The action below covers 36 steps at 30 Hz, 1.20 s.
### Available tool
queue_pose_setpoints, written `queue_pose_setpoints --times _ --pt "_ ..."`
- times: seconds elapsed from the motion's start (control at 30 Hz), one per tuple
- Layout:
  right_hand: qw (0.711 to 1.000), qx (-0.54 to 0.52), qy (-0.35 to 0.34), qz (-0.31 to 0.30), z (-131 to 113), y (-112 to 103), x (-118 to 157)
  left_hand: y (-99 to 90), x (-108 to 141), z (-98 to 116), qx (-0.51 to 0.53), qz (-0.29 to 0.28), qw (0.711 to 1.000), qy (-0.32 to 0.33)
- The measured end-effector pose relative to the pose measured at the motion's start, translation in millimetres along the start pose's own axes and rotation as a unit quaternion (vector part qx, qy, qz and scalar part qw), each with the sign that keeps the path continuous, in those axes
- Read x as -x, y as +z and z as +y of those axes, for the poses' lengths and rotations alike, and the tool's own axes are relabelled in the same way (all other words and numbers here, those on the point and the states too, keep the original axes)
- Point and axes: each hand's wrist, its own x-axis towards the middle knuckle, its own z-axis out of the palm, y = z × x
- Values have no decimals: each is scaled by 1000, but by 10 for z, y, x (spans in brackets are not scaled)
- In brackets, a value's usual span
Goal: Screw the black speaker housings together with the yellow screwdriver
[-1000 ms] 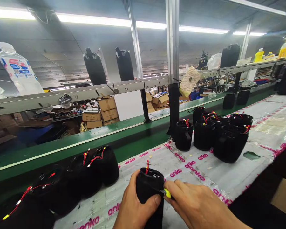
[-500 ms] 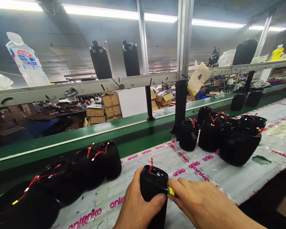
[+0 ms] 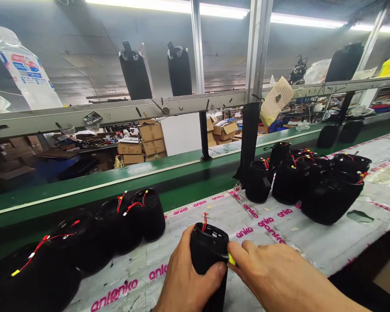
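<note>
A black fabric-covered speaker housing [image 3: 209, 255] stands upright in front of me, red wires rising from its open top. My left hand [image 3: 190, 275] is wrapped around it, thumb across the near side and fingers behind. My right hand [image 3: 263, 264] is closed at the housing's right edge, just below the rim. A small yellow tool [image 3: 231, 259] shows between its fingers, touching or very near the fabric; the rest of the tool is hidden.
More black housings [image 3: 149, 216] with red wires line the left, and a cluster [image 3: 289, 184] stands at the right. Behind the printed table cover [image 3: 178, 234] runs a green conveyor [image 3: 185, 184]. A shelf rail [image 3: 117, 113] above holds a bottle [image 3: 27, 71] and two black speakers [image 3: 134, 76].
The camera view has shifted slightly. Both hands keep the same hold on the housing and the yellow tool, which stays at the right edge.
</note>
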Motion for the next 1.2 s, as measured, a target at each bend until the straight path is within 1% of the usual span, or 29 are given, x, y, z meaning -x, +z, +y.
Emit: queue_pose_setpoints --times 0.1,0.17,0.27,0.3,0.37,0.43,0.47,0.5,0.57,0.67,0.73,0.83,0.93,1.03,1.2 --pt "1000 4 -2 4 -9 3 -25 25 5 58 -15 12 1000 -5" --pt "1000 8 -10 -6 -3 41 -32 39 5 74 -26 20 999 0" --pt "1000 10 -8 -13 17 134 -18 28 -9 34 -23 13 1000 8" --pt "1000 -11 -3 -3 22 162 -12 13 -17 5 -12 3 1000 10" --pt "993 -112 15 23 24 200 1 -23 -35 -62 25 -21 999 13" --pt "970 -233 53 46 17 218 10 -57 -47 -123 65 -37 997 14" --pt "959 -268 76 52 10 226 15 -68 -49 -147 78 -41 996 11" --pt "954 -278 94 56 2 235 19 -75 -49 -166 82 -41 996 8" --pt "963 -241 100 65 -14 255 22 -78 -40 -190 76 -35 996 8" --pt "981 -168 60 78 -29 269 7 -74 -16 -208 79 -29 996 26" --pt "987 -133 43 83 -26 257 -17 -74 1 -216 84 -38 995 33" --pt "992 -89 25 83 -1 228 -48 -70 23 -218 75 -47 996 26" --pt "995 -69 7 78 32 218 -52 -50 34 -192 78 -31 996 19" --pt "994 -74 -1 77 53 215 -29 -35 34 -142 73 -16 997 24" --pt "996 -63 -7 68 62 155 16 -43 21 -75 84 -53 994 47"
